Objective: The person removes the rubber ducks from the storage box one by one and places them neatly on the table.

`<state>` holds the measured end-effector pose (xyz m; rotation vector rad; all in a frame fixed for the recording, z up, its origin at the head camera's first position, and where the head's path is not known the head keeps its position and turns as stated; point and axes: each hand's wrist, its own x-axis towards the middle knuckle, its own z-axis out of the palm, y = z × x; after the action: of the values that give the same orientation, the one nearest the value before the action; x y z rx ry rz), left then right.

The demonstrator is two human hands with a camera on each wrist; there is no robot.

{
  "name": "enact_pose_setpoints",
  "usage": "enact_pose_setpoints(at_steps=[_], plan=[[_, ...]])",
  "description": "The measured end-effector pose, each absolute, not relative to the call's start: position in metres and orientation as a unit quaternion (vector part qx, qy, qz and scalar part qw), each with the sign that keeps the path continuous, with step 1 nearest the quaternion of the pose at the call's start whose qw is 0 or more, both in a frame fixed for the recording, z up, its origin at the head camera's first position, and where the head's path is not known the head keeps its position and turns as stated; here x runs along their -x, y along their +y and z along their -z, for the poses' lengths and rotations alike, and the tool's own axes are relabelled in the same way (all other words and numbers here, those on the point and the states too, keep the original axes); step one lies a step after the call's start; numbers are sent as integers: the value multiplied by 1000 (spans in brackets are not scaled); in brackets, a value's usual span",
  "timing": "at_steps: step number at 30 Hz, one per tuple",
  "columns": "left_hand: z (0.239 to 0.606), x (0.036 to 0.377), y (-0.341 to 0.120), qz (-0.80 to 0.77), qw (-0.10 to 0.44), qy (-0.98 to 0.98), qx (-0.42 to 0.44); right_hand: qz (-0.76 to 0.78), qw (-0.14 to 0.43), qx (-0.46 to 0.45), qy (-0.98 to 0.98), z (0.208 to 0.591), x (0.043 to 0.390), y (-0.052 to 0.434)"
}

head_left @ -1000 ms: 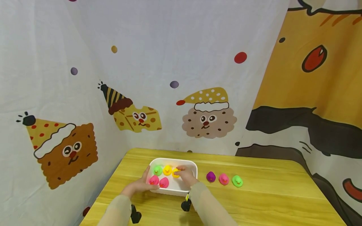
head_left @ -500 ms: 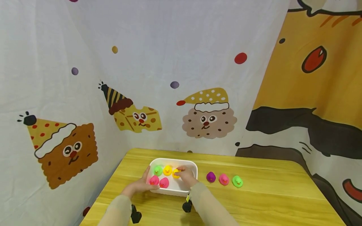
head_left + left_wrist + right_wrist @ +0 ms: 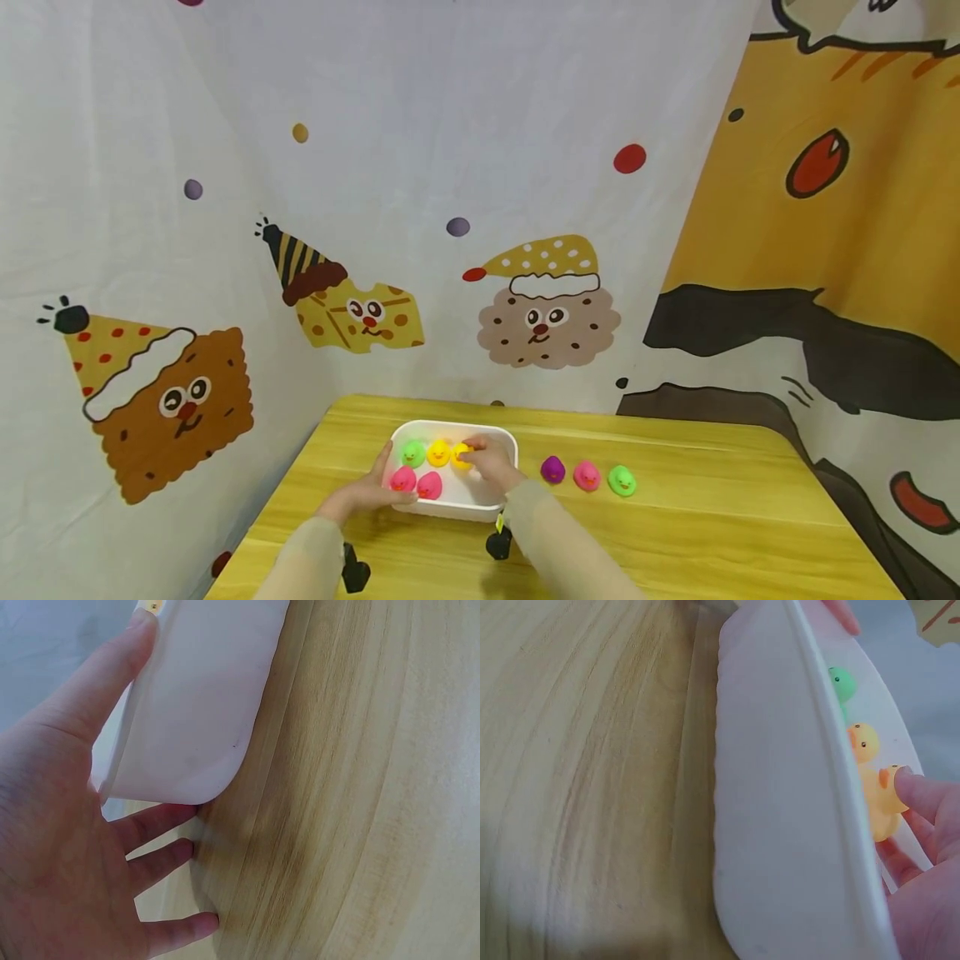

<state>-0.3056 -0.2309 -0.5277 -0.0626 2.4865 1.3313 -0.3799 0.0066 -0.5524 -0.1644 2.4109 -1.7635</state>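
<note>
In the head view, a white plastic bin holds several rubber ducks. My right hand reaches inside and pinches a yellow rubber duck between thumb and fingers; the right wrist view shows the thumb against this duck's head. Beside it sits another yellow duck, then a green duck. Two pink ducks, one left and one right, lie nearer the front. My left hand rests around the bin's left front corner, thumb along the rim, other fingers spread and fairly straight.
Right of the bin, a purple duck, a pink duck and a green duck stand in a row on the wooden table. A cartoon-printed cloth hangs behind the table.
The head view has shifted slightly, so the scene sits a little further left. Both hands keep their places at the bin, and the right still holds the yellow duck.
</note>
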Motion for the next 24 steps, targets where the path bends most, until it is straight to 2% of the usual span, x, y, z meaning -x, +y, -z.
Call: enact_pose_setpoints(at_steps=[4,16,24], plan=[[527,305,-231,-464,156,872,17,591,87,78,798,543,380,10],[526,305,-230,-480,157,863,10,604,146,72,780,518,380,27],[526,304,-230,-475,166,864,2,586,149,87,792,502,377,42]])
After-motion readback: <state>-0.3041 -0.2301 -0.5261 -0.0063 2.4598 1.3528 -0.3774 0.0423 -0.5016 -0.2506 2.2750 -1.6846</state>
